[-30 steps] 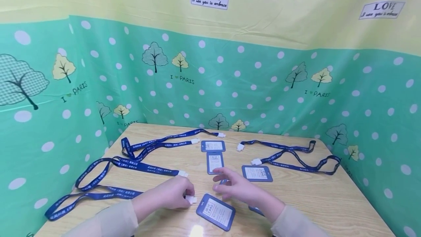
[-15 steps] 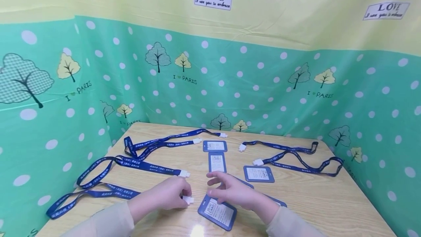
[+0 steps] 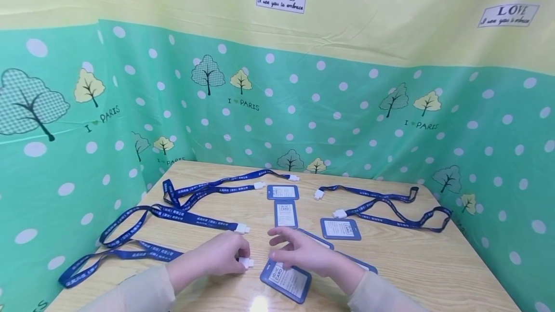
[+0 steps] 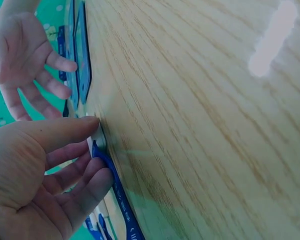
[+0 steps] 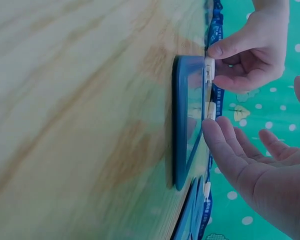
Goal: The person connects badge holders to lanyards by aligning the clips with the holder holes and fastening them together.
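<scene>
My left hand (image 3: pixel 218 253) pinches the white plastic buckle (image 3: pixel 246 263) of the nearest blue lanyard (image 3: pixel 147 252). In the left wrist view, thumb and fingertips grip that buckle (image 4: pixel 98 136) low over the wood, the blue strap trailing down from it. My right hand (image 3: pixel 305 253) hovers with loosely bent fingers above the closest blue card holder (image 3: pixel 291 284), overlapping its top edge in the head view. Seen from the right wrist, this holder (image 5: pixel 179 122) lies on the table, the fingertips (image 5: pixel 209 131) right by its face. Nothing is in the right hand.
Two more card holders (image 3: pixel 318 240) lie partly behind the right hand. Others, such as the upright one (image 3: pixel 285 215) and the sideways one (image 3: pixel 340 229), lie farther back. Several lanyards with white buckles spread left and right on the wooden table (image 3: pixel 412 264). A patterned curtain (image 3: pixel 243 124) surrounds it.
My right hand has moved left, from beside the nearest card holder to over its top edge, uncovering holders behind it. The left hand keeps its pinch on the buckle, barely shifting left.
</scene>
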The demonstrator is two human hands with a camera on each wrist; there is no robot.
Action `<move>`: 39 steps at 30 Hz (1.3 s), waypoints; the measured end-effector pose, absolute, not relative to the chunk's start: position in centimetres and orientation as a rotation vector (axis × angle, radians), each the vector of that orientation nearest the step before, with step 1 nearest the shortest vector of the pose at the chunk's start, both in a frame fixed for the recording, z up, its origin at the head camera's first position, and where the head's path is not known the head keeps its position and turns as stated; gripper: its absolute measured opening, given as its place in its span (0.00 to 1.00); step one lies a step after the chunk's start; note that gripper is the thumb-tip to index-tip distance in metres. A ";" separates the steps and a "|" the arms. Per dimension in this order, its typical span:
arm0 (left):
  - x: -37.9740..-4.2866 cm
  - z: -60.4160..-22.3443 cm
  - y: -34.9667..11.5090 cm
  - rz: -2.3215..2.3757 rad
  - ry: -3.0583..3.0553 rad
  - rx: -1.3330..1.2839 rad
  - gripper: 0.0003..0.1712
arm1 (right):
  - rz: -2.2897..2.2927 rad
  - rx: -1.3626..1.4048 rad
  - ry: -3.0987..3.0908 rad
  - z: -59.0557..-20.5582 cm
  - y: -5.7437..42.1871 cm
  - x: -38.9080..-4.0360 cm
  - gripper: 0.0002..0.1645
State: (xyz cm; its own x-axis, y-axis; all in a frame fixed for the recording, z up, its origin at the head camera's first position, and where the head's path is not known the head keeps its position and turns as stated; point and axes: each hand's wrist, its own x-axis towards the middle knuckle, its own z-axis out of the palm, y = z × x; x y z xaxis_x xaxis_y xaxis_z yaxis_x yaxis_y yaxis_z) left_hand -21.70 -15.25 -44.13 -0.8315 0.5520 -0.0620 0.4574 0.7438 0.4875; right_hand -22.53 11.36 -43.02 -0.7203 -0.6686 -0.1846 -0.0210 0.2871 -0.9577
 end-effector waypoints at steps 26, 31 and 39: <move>-21.7 -43.9 -15.9 0.666 2.747 0.783 0.10 | -1.365 -0.643 2.355 -41.0 11.5 -22.2 0.35; -21.5 -43.5 -15.9 0.674 2.743 0.788 0.11 | -1.325 -0.659 2.453 -40.6 12.4 -22.5 0.37; -21.6 -43.6 -15.8 0.665 2.737 0.776 0.11 | -1.334 -0.695 2.494 -39.5 13.9 -22.8 0.39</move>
State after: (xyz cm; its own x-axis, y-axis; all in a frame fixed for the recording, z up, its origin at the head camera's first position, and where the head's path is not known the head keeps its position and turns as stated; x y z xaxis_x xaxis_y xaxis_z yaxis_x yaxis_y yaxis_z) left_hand -21.59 -15.83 -43.59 -0.8367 0.5411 -0.0847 0.4418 0.7583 0.4793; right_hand -22.80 13.93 -39.51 -0.8616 -0.5071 0.0212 -0.2991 0.4735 -0.8285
